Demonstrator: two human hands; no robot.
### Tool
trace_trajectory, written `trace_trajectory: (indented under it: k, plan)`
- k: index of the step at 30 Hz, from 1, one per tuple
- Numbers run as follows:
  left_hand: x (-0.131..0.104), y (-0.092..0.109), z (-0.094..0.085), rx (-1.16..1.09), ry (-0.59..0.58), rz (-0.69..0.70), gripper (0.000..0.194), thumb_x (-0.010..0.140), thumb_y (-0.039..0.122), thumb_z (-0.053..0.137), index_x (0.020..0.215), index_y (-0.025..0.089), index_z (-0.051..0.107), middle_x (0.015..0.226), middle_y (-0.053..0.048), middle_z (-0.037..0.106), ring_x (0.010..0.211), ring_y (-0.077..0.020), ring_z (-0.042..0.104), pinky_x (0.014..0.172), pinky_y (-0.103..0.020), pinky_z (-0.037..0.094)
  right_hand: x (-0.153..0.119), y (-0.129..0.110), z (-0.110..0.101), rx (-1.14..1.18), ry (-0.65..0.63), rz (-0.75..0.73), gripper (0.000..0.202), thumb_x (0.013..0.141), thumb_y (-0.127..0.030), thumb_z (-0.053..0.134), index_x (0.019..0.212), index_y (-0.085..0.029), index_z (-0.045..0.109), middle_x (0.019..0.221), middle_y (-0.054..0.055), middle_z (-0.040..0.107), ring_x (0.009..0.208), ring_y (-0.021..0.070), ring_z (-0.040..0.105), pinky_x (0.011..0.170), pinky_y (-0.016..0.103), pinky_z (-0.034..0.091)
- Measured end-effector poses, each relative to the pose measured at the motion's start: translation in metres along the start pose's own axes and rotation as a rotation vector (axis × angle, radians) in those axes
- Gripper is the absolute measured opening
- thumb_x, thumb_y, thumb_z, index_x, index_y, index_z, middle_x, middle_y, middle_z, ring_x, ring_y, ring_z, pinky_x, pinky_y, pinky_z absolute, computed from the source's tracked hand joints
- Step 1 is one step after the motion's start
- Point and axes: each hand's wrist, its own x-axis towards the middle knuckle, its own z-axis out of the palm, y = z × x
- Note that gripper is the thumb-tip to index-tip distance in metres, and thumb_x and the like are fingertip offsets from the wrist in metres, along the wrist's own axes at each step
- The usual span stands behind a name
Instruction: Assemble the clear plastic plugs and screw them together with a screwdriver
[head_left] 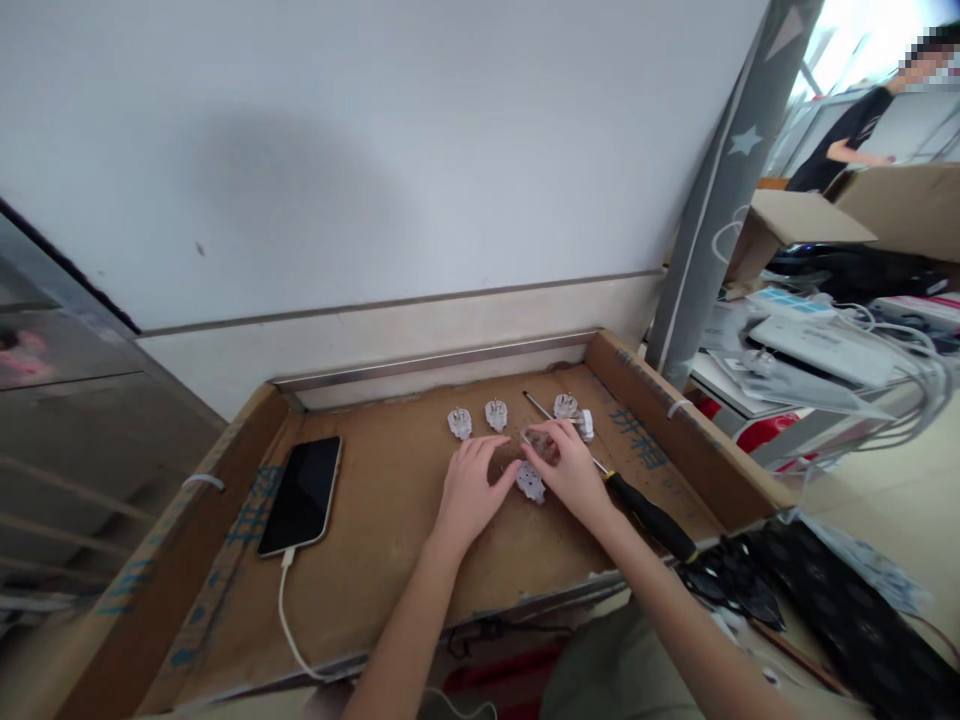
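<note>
Near the middle of the cardboard-lined tray (390,500), my left hand (474,487) has its thumb and fingers apart, the thumb tip beside a white plug piece (530,482). My right hand (568,470) is closed round a small clear part (537,440), mostly covered by the fingers. Two white plugs, one (460,422) and another (496,415), stand pins up behind my left hand. Behind my right hand are a third plug (566,405) and a white plug (586,425) on its side. A screwdriver with a black handle (651,515) lies partly under my right hand.
A phone (301,495) with a white cable (289,610) lies at the tray's left. Raised cardboard walls edge both sides. A grey post (712,200) stands at the right, before boxes and cables (900,350). A person in dark clothing (844,135) is at the upper right.
</note>
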Motion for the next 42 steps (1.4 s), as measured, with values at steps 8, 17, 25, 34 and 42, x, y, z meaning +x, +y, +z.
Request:
trace_trajectory:
  k: [8,17,25,34,42]
  plan:
    - [0.022,-0.006,-0.003,0.004,0.025,0.082,0.018,0.085,0.026,0.054,0.103,0.024,0.059,0.103,-0.002,0.064,0.100,-0.0195,0.055,0.090,-0.035,0.041,-0.008,0.001,0.006,-0.021,0.128,-0.055,0.033,0.084,-0.041,0.048,0.096,-0.011,0.056,0.096,0.005,0.056,0.082,0.0072,0.052,0.075,0.025,0.048]
    - [0.032,-0.010,0.009,0.008,-0.050,0.072,0.011,0.085,0.027,0.055,0.093,0.022,0.062,0.094,-0.001,0.066,0.091,-0.0197,0.057,0.083,-0.034,0.042,-0.009,0.002,0.009,-0.024,0.136,-0.097,0.032,0.084,-0.040,0.049,0.092,-0.011,0.058,0.099,0.006,0.058,0.086,0.0073,0.055,0.077,0.025,0.049]
    - [0.028,-0.009,0.009,0.080,-0.058,0.049,0.006,0.081,0.024,0.059,0.086,0.022,0.062,0.093,0.001,0.067,0.091,-0.0191,0.056,0.083,-0.034,0.040,-0.011,0.000,0.011,-0.058,0.094,-0.141,0.030,0.085,-0.039,0.048,0.093,-0.012,0.060,0.099,0.005,0.061,0.094,0.0096,0.056,0.087,0.031,0.048]
    - [0.048,-0.027,0.003,0.287,0.130,0.023,0.024,0.086,0.029,0.051,0.108,0.026,0.059,0.120,-0.004,0.059,0.112,-0.0231,0.048,0.094,-0.038,0.036,-0.006,0.004,0.009,-0.028,0.297,-0.008,0.033,0.084,-0.041,0.048,0.093,-0.010,0.057,0.098,0.006,0.059,0.088,0.0086,0.055,0.082,0.029,0.048]
    - [0.076,-0.047,-0.002,0.329,-0.057,0.050,0.019,0.086,0.031,0.050,0.101,0.023,0.058,0.097,-0.004,0.068,0.096,-0.0226,0.058,0.097,-0.042,0.032,-0.005,0.006,0.007,0.038,0.348,0.103,0.036,0.087,-0.040,0.043,0.105,-0.010,0.052,0.089,0.004,0.056,0.074,0.0052,0.053,0.068,0.022,0.049]
